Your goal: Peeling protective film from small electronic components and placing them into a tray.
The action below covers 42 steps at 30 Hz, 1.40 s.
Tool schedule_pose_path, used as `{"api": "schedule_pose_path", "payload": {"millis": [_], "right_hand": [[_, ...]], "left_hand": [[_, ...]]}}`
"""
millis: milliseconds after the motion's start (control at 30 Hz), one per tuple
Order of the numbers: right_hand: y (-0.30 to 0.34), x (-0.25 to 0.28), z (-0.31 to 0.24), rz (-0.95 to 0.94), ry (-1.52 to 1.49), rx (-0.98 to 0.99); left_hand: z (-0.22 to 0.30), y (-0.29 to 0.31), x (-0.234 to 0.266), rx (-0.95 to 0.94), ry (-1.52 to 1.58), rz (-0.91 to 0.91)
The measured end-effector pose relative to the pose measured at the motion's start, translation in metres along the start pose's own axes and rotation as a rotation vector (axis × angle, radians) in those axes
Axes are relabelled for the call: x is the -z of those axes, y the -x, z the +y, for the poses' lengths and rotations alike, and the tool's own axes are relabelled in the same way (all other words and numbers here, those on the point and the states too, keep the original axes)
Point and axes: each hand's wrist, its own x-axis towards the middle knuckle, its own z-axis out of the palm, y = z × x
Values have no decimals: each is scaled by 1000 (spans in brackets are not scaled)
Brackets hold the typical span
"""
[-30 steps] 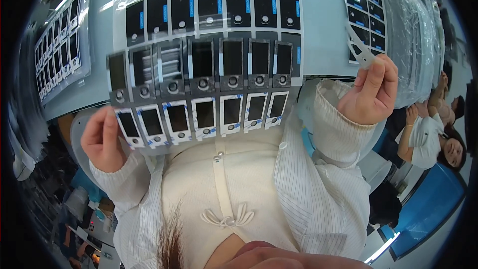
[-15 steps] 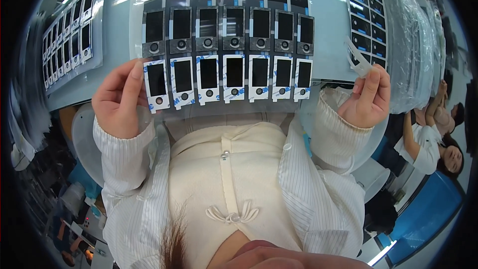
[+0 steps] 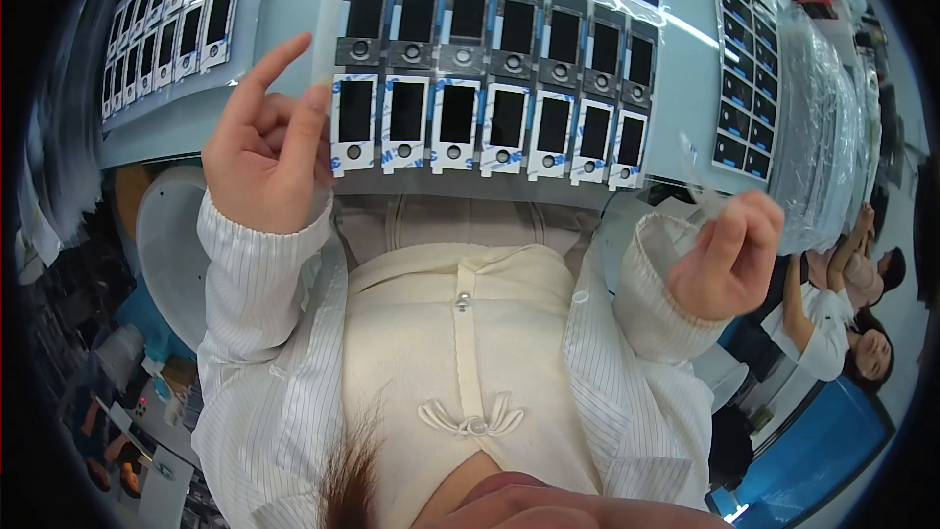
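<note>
A sheet with rows of small panels lies on the table in front of me. Its nearest row holds several white-framed panels (image 3: 505,118) with dark windows, round holes and blue print on the frames. Behind them, a row of grey-framed panels (image 3: 516,27) sits under clear film. My left hand (image 3: 262,152) is at the sheet's left edge, index finger stretched forward and thumb apart, beside the leftmost white-framed panel; whether the thumb touches it I cannot tell. Off the table's front edge, my right hand (image 3: 729,260) pinches a thin translucent strip (image 3: 697,176), blurred by motion.
Another sheet of white-framed panels (image 3: 162,44) lies at the far left. To the right is a sheet of black panels (image 3: 746,88), with a stack of clear plastic sheets (image 3: 818,127) beyond it. Other people (image 3: 827,318) sit at the right.
My left fingers have come away from the front left corner of the sheet and spread. My right hand has moved nearer to me with the strip. The view has shifted slightly.
</note>
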Motion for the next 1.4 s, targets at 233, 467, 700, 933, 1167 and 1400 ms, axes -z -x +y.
{"api": "schedule_pose_path", "payload": {"millis": [233, 467, 700, 933, 1167, 1400], "right_hand": [[12, -41, -43, -374, 85, 330], [1, -116, -36, -560, 70, 737], [27, -153, -31, -739, 151, 711], [24, -159, -38, -757, 185, 731], [19, -158, -39, -836, 191, 674], [3, -140, -47, -561, 82, 501]], "left_hand": [[-27, 26, 29, -410, -264, -38], [-61, 51, -1, 194, 321, -375], [-79, 44, -8, 250, 527, -355], [-84, 35, -5, 347, 481, -413], [-83, 29, -5, 391, 436, -446], [-82, 31, -8, 307, 562, -412]]}}
